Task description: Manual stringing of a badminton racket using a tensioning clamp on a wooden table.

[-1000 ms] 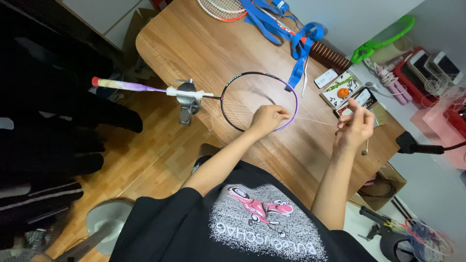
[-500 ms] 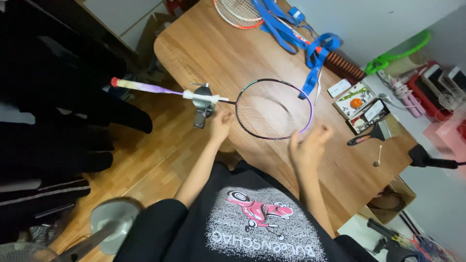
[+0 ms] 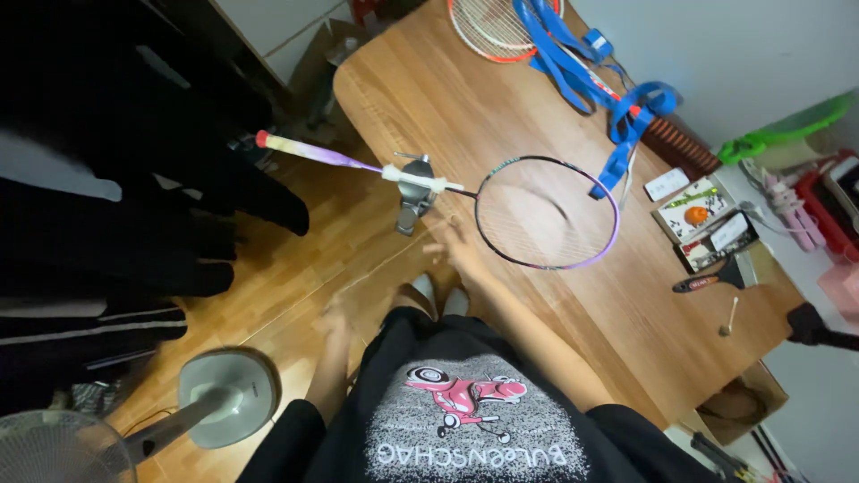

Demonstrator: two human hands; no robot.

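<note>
A badminton racket with a purple-and-black frame (image 3: 546,215) lies on the wooden table (image 3: 465,98). A grey clamp (image 3: 416,192) at the table's edge grips its shaft, and the taped handle (image 3: 304,150) sticks out over the floor. My right hand (image 3: 452,241) is blurred, fingers apart, just below and left of the racket head, holding nothing I can see. My left hand (image 3: 335,311) is a blur over the wooden floor, away from the table; what its fingers are doing is unclear.
Blue straps (image 3: 608,89) and a second, orange-rimmed racket (image 3: 497,27) lie at the table's far end. A black-handled tool (image 3: 707,282), a small awl (image 3: 729,315) and flat packets (image 3: 702,210) sit to the right. Dark clothes (image 3: 107,197) hang left; a fan base (image 3: 224,394) stands on the floor.
Both hands have left the racket head and dropped back toward my body, the left one off the table. The thin string my right hand held is released. The view has swung left.
</note>
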